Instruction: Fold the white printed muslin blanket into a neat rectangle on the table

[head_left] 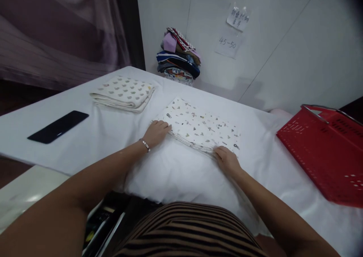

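Note:
A white cloth with a small scattered print (201,124) lies folded in layers on the white-covered table (176,173). At its near left corner, my left hand (157,132) has its fingers closed round the folded edge. My right hand (227,158) pinches the same near edge toward the right corner. Both hands keep the cloth low against the table cover. Farther left rests another folded cloth, cream with a leaf-like print (127,92), touched by neither hand.
A dark flat phone-like slab (59,126) lies at the table's left. The red plastic basket (326,154) stands on the right side. Behind the far edge rises a stack of folded clothes (180,58) against the wall, with paper notes (227,43) above.

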Available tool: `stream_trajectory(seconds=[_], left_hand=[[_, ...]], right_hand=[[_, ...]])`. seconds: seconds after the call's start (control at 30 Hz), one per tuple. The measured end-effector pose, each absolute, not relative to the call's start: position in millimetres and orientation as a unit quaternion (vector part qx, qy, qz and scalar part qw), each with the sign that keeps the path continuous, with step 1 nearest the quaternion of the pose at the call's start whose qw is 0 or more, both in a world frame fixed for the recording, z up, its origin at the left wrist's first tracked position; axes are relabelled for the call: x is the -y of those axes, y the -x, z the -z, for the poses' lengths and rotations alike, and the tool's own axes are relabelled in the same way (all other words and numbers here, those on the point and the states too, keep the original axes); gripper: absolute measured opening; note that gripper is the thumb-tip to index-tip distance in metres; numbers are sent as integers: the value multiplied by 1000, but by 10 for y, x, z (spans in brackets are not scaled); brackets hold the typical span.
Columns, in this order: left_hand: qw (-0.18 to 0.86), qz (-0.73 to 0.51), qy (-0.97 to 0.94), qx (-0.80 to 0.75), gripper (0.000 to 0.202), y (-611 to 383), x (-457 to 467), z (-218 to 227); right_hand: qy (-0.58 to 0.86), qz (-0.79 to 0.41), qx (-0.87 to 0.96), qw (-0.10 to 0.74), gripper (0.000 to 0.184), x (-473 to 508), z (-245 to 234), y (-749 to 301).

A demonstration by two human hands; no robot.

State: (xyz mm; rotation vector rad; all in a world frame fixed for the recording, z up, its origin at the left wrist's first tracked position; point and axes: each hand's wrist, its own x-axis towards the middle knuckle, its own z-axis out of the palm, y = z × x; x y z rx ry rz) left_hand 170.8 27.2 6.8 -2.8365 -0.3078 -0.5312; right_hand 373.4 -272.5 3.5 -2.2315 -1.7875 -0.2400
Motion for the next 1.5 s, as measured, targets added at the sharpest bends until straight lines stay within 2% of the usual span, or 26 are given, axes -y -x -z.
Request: stream_trajectory(seconds=[0.07, 0.23, 0.33, 0.53, 0.7, 0.83, 1.07, 1.3, 1.5], left_hand=[[119, 200, 964, 130, 26, -1733, -284, -90], [119, 169, 972, 111, 21, -1813, -285, -81], [116, 150, 976, 110, 20, -1826, -273, -39], [72, 148, 975, 146, 30, -1769, -150, -33], [63, 125, 986, 92, 29, -1715, 24, -138], [74, 106, 991, 31, 23, -1726, 55, -140], [116, 85, 990, 1, 25, -1810, -8, -98], [98, 74, 992, -10, 23, -1820, -13, -171], [71, 96, 993, 11, 23, -1837, -14, -176]], right_hand=[[779, 95, 603, 142, 28, 2708, -53, -3749], [751, 110, 649, 44, 28, 2677, -49, -3659], [748, 102, 656, 18, 25, 2674, -42, -3615], [748, 93, 657, -20, 24, 2673, -50, -3623], [735, 70, 674, 14, 24, 2702, -82, -3643], [739, 49, 671, 9, 29, 2704, -111, -3629], [775, 4, 632, 17, 38, 2670, -117, -3601], [773, -135, 597, 166, 35, 2671, -463, -3884], [765, -210, 575, 202, 29, 2612, -646, -3962]])
